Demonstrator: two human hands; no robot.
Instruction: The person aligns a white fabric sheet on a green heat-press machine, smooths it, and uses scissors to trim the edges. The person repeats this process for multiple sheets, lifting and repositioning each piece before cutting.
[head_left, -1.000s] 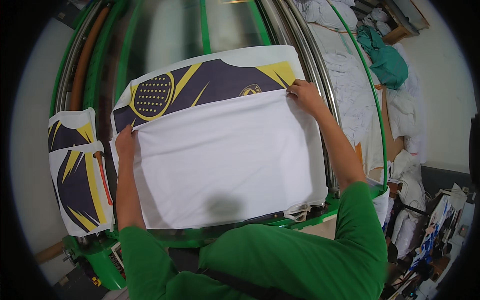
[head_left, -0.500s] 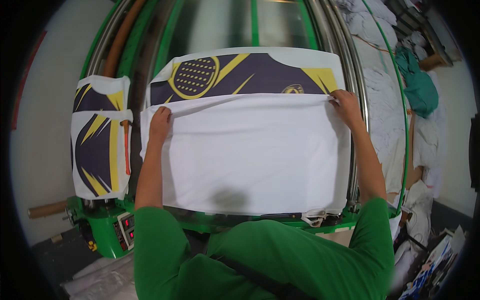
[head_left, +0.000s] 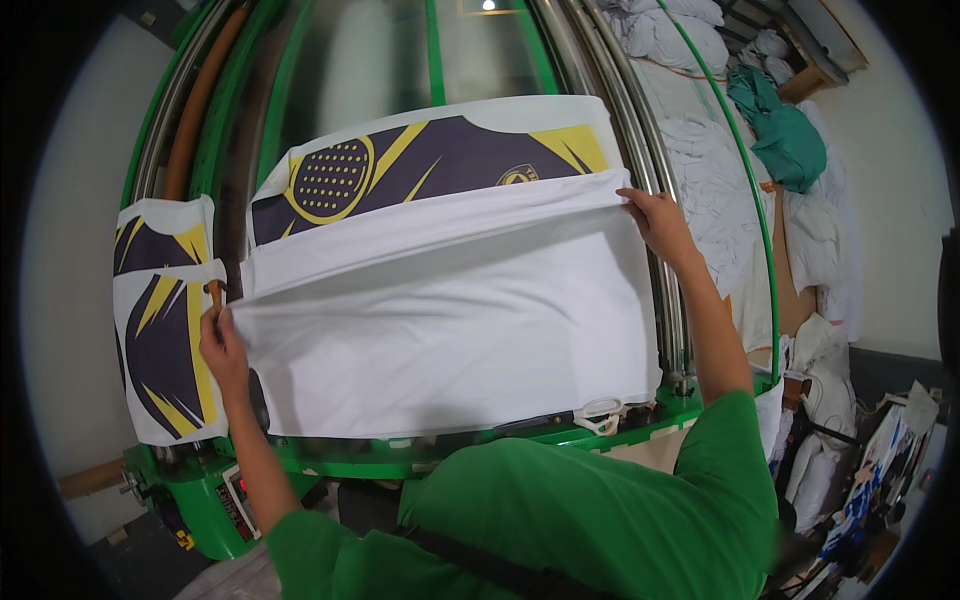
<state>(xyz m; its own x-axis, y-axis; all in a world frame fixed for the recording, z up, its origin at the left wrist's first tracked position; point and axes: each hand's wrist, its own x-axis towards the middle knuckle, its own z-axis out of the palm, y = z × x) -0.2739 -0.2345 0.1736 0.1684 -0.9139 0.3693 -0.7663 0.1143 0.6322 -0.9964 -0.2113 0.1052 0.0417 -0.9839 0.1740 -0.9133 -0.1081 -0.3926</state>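
Note:
A white cloth [head_left: 450, 350] lies over the front of the green-framed machine, its far edge folded over. Beyond the fold shows a dark purple and yellow printed panel [head_left: 420, 165] with a dotted racket shape. At the right end of the fold, my right hand [head_left: 660, 225] pinches the white cloth's edge. My left hand [head_left: 223, 350] is closed around the handle of an orange-handled tool [head_left: 215, 293] at the cloth's left side. Its head is partly hidden, and I cannot tell whether cloth is in those fingers too.
Another printed panel [head_left: 165, 350] hangs at the left. Metal rollers [head_left: 655, 290] run along the right side. White scissors [head_left: 600, 415] lie on the machine's front edge. White cloth heaps [head_left: 690, 170] and a teal bundle [head_left: 785, 140] are at the right.
My left hand has left the cloth's far edge, moved left and nearer, and taken hold of the orange-handled tool. My right hand still pinches the cloth. The view has shifted right.

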